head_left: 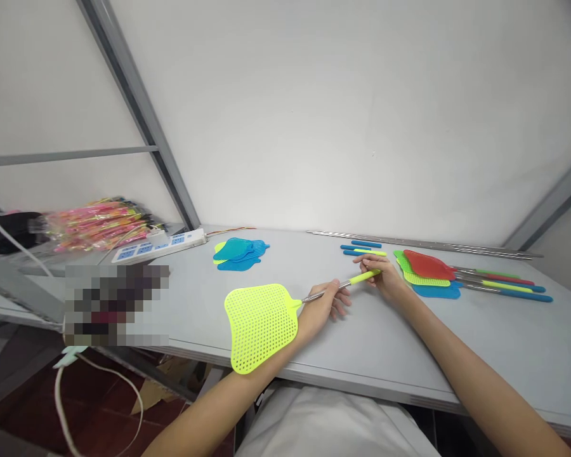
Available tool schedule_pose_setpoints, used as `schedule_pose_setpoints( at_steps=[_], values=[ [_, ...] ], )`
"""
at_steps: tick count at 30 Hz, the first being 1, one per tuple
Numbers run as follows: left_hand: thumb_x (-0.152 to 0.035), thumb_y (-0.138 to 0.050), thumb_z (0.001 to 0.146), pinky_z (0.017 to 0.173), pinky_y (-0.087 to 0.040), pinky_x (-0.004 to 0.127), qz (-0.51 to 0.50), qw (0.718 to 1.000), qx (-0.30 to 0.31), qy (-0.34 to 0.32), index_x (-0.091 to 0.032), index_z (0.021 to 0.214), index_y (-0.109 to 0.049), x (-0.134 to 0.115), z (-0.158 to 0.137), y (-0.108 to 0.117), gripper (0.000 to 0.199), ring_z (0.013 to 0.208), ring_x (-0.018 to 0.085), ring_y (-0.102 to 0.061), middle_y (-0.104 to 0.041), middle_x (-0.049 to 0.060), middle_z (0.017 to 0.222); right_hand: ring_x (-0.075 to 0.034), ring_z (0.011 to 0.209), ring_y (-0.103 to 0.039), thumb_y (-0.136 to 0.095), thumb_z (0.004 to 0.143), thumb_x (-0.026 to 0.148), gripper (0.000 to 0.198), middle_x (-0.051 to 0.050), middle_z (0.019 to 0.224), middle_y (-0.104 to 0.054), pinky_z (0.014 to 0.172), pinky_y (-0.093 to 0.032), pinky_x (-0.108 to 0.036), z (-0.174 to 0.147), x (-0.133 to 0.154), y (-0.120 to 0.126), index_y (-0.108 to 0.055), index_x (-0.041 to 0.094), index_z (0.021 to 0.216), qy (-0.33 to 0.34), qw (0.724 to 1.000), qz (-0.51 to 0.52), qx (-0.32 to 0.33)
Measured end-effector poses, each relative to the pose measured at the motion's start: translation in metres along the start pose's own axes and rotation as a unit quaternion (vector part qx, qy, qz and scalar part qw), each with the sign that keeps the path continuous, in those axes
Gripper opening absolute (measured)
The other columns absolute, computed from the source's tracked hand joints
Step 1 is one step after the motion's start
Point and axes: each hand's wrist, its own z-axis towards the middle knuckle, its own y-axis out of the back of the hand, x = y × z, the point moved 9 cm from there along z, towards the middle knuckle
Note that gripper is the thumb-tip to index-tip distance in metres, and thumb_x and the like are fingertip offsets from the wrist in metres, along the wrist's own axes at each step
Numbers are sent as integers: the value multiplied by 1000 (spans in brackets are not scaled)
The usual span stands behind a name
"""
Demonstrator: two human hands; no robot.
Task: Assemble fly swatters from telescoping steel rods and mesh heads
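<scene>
- Left fingers [341, 309], curled round steel shaft [315, 296]; right fingers [365, 260], pinching yellow grip [361, 277];
- Yellow swatter [261, 327], held over surface [193, 308];
- I judge it light, flexible-headed; I'd grasp the stiffer shaft

Small assembly workshop. A long grey surface [457, 343] extends to either side of the hands [320, 306], beside grey metal framing [147, 114] and against a plain wall [314, 127]. Like parts lie grouped by type: loose swatter heads [240, 252] beyond and left of the hands, handle grips [366, 244] just beyond the right hand [383, 273], slender metal rods [423, 244] farther back. Complete swatters [428, 264] are stacked at right. Far left: plastic-bagged goods [95, 222] and a multi-socket power strip [159, 245].
</scene>
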Motion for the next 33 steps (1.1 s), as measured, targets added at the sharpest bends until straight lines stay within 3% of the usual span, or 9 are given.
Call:
schedule_pose_setpoints(
  at_steps=[6, 16, 21, 26, 33],
  values=[
    [-52, -33, 77, 41, -35, 18, 4, 1000, 0, 18, -11, 77, -58, 6, 1, 2, 48, 48, 9, -53, -58, 5, 65, -7, 36, -37, -55, 66, 30, 20, 1, 54, -45, 32, -25, -21, -7, -6, -26, -62, 14, 75, -36, 997, -37, 62],
    [-52, -33, 77, 40, -35, 18, -3, 999, 13, 29, -12, 78, -57, 2, -1, -4, 47, 47, 9, -52, -57, 5, 65, -8, 36, -37, -49, 71, 31, 21, 3, 43, -42, 33, -20, -21, -4, 0, -15, -61, 14, 76, -9, 998, -53, 36],
    [-52, -34, 77, 43, -38, 20, -33, 999, -13, -21, -16, 93, -54, -12, -4, 2, 44, 60, 13, -56, -57, 7, 84, -8, 34, -36, -48, 71, 31, 21, 3, 42, -42, 33, -19, -21, -4, -1, -17, -60, 14, 76, -11, 998, -50, 35],
    [-51, -23, 81, 62, -43, 25, -25, 992, -85, -85, -19, 95, -56, -30, -11, 13, 48, 88, 18, -50, -53, 6, 102, -7, 32, -30, -47, 72, 32, 22, 6, 37, -37, 33, -21, -20, -7, -4, -24, -60, 15, 76, -28, 997, -46, 48],
    [-39, -26, 84, 64, -41, 25, 53, 987, -79, -132, -20, 89, -60, -41, -16, 9, 40, 86, 17, -50, -55, 4, 100, -4, 29, -24, -48, 71, 35, 23, 6, 42, -39, 28, -15, -18, -17, -18, -46, -57, 14, 77, -109, 986, -43, 117]
  ],
)
